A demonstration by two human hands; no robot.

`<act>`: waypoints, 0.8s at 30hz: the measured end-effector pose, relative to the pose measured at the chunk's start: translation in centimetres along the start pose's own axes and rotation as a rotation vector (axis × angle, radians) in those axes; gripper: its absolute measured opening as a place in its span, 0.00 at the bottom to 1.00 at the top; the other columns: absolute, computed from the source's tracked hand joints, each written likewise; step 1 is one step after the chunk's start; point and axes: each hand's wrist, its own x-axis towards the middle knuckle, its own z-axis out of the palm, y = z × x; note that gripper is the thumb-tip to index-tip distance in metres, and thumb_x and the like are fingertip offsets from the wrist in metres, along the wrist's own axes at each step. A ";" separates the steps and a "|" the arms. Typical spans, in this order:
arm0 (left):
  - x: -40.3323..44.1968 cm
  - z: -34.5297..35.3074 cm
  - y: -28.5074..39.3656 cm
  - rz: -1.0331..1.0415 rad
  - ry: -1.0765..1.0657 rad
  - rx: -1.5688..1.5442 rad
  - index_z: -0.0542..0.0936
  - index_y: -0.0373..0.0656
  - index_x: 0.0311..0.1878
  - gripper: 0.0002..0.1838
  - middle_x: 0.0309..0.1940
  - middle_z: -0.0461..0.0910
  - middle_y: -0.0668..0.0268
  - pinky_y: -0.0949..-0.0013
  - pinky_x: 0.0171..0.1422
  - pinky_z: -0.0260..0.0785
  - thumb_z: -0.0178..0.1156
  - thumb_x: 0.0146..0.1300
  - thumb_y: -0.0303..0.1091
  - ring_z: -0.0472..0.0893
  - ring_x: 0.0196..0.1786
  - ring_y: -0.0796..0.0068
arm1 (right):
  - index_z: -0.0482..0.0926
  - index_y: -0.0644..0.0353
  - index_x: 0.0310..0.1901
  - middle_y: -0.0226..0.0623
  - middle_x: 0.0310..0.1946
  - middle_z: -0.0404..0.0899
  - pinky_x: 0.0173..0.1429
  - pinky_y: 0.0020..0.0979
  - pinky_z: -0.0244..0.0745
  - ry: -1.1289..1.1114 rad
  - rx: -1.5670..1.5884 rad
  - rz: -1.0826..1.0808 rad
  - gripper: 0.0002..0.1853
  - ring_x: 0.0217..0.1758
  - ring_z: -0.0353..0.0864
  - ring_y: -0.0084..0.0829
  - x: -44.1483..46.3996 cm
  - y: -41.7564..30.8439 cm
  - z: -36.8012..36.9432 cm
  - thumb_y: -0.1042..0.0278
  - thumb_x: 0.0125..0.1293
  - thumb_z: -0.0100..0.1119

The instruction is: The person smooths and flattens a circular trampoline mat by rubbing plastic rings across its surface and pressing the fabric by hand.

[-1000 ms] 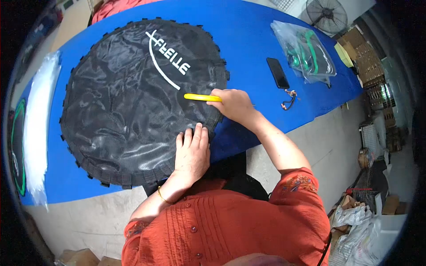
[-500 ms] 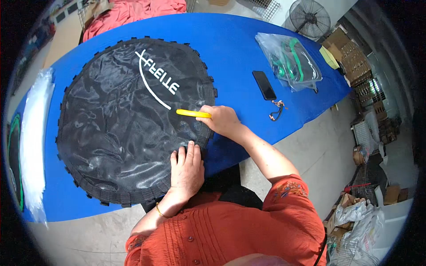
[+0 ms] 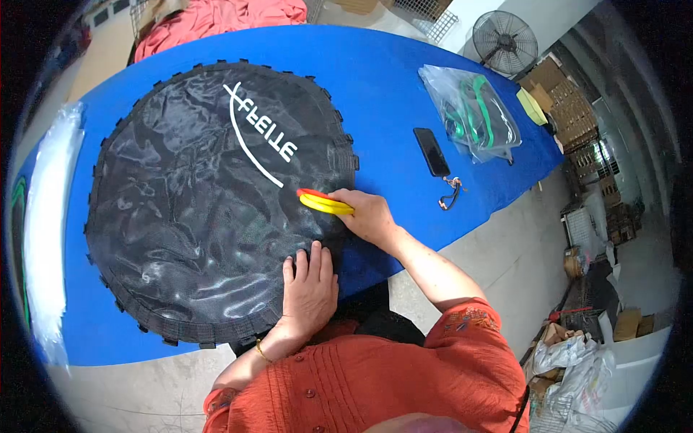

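Floor (image 3: pixel 512 238): pale grey
Surface (image 3: pixel 382 101): blue
Wall (image 3: pixel 552 16): white
Fan (image 3: pixel 504 42): round, caged, just beyond the surface
Boxes (image 3: pixel 626 324): brown, at right

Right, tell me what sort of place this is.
Probably a workshop or packing area: a large blue worktable bears a round black mat and a clear plastic bag with green-edged contents, and cardboard boxes lie off to the side.

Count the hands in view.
2: the left hand lies on the black mat; the right hand holds a yellow-and-red item over it. No others visible.
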 end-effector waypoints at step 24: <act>-0.2 0.6 -0.3 -0.002 0.043 -0.076 0.75 0.34 0.76 0.39 0.79 0.73 0.46 0.33 0.79 0.63 0.70 0.66 0.46 0.73 0.73 0.41 | 0.87 0.46 0.62 0.34 0.33 0.82 0.36 0.42 0.86 0.008 -0.205 -0.072 0.23 0.33 0.89 0.41 -0.8 -0.4 0.4 0.67 0.63 0.73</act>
